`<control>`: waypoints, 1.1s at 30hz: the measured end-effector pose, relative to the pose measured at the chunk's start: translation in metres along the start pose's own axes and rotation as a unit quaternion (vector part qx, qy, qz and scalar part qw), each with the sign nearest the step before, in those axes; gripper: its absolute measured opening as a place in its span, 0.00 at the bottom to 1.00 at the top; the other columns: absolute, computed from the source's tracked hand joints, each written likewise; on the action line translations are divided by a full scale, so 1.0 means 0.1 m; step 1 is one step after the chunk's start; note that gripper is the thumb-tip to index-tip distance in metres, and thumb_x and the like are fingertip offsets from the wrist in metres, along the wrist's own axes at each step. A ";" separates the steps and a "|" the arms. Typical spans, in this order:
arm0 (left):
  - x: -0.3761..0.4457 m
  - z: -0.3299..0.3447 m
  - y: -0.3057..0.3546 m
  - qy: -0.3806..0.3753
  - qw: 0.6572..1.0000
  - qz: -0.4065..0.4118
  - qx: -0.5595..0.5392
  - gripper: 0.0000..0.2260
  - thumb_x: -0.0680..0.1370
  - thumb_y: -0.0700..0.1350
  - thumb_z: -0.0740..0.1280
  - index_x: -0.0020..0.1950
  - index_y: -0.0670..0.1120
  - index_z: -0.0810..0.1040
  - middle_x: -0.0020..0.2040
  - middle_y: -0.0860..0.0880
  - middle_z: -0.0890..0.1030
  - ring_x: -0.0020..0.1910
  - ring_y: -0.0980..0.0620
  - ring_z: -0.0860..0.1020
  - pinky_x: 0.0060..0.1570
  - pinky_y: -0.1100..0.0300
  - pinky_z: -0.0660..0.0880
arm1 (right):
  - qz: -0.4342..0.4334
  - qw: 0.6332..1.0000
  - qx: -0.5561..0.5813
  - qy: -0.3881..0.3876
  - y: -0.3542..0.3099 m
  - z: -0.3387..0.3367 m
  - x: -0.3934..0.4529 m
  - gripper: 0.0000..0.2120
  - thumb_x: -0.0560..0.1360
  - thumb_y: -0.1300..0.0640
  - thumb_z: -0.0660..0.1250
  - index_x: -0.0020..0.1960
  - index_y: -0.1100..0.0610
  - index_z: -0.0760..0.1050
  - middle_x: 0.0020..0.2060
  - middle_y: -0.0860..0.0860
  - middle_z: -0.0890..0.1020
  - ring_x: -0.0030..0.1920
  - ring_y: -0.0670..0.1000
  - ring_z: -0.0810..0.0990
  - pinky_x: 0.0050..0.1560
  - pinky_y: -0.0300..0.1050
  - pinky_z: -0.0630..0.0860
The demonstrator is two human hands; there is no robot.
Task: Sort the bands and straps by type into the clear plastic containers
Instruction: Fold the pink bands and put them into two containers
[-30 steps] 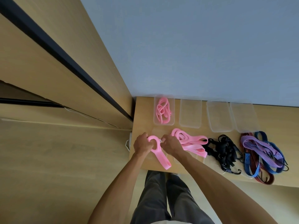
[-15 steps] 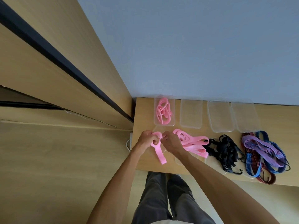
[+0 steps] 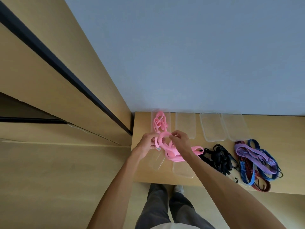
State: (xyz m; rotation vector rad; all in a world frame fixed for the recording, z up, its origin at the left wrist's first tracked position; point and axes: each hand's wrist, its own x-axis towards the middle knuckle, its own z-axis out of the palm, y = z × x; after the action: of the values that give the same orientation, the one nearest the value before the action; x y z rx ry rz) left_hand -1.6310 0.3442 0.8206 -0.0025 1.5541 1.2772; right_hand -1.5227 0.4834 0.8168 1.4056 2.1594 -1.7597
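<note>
Pink band [image 3: 162, 140]: we are holding it coiled between both hands, above the near end of the leftmost container [image 3: 160, 123]; a second ago it was hanging as a long loop down toward the worktop edge, and we are now gathering it into a compact bundle.
Left hand [image 3: 146, 143]: its grip is closing round the left side of the coil, fingers curled about the band.
Right hand [image 3: 179, 141]: its grip is pinching the top of the loop, thumb and fingertips meeting on the pink material.
Meaning for the task: we are judging that the band is being folded small enough to join the pink bands already lying in that container, so this piece is nearly sorted.
Remaining pink bands [image 3: 197, 150]: they are lying on the worktop just beside our right wrist.
Black straps [image 3: 217, 158]: they are waiting in a tangled heap, unsorted.
Purple, blue and red cords [image 3: 254, 161]: they are overlapping at the right end.
Other containers [image 3: 212, 127]: three are standing in the back row, holding nothing.
Worktop [image 3: 142, 171]: we are working on a pale wooden surface with clear lids lying near its front edge.
Room: a grey-blue wall is rising behind, wooden panelling is running along the left.
</note>
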 end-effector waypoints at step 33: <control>-1.31 0.37 0.78 0.302 0.941 0.152 -0.004 0.09 0.73 0.38 0.65 0.53 0.42 0.76 0.46 0.41 0.82 0.40 0.48 0.78 0.44 0.53 0.76 | -0.088 0.950 0.300 -0.011 -0.91 -0.95 -0.81 0.12 0.76 0.60 0.62 0.39 0.63 0.81 0.46 0.57 0.87 0.48 0.56 0.81 0.53 0.51 0.76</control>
State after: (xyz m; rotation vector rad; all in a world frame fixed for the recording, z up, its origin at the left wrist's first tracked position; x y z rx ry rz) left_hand -1.5943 0.3279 0.9720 -0.1809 2.1343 1.6217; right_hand -1.4852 0.5131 0.9636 1.2852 1.8608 -2.6416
